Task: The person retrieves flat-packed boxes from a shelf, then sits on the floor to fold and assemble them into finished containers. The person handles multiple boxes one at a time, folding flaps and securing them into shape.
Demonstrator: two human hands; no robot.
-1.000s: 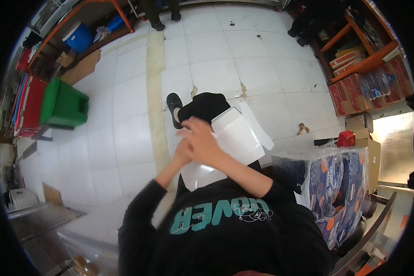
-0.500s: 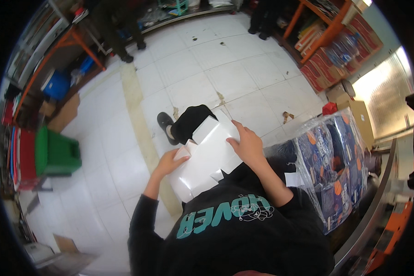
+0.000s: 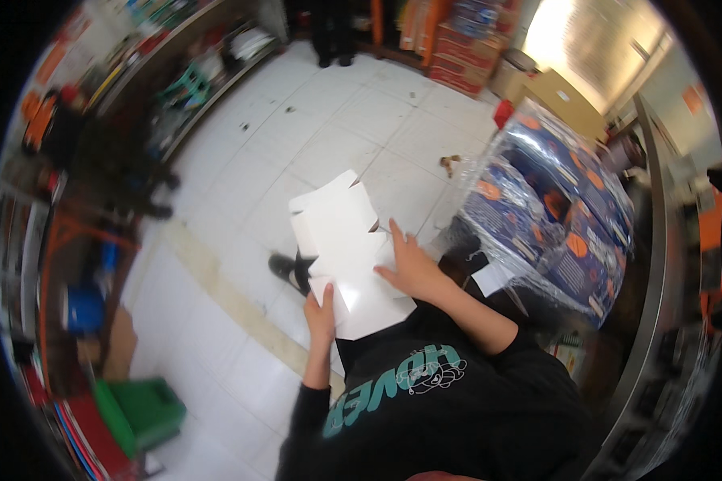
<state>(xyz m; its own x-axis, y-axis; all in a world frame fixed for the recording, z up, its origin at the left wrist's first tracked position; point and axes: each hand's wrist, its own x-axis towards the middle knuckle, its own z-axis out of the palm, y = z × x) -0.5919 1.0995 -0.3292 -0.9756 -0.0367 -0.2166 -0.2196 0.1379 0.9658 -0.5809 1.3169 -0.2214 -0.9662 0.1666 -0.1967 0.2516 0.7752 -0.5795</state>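
Note:
A white, glossy cardboard box blank (image 3: 338,228) with cut flaps and notches lies partly unfolded in front of my torso, over my lap. My left hand (image 3: 321,319) pinches its near left flap, thumb on top and the other fingers hidden behind. At the right edge, my right hand (image 3: 417,272) holds the blank with its thumb on the white face and its forefinger stretched along the side flaps. Some of that hand's fingers are out of sight. Beyond the left edge a black shoe (image 3: 285,268) shows on the floor.
To my right stands a plastic-wrapped stack of dark blue printed packages (image 3: 537,208), beside a metal-edged counter (image 3: 654,240). A green bin (image 3: 140,413) is at lower left. Orange-framed shelving (image 3: 56,232) runs along the left. Another person's legs (image 3: 329,32) stand far off.
My view has turned to the right, so the room has swung leftward. The blank now stands more upright in view, its far panel extended away from me, with both hands still on it.

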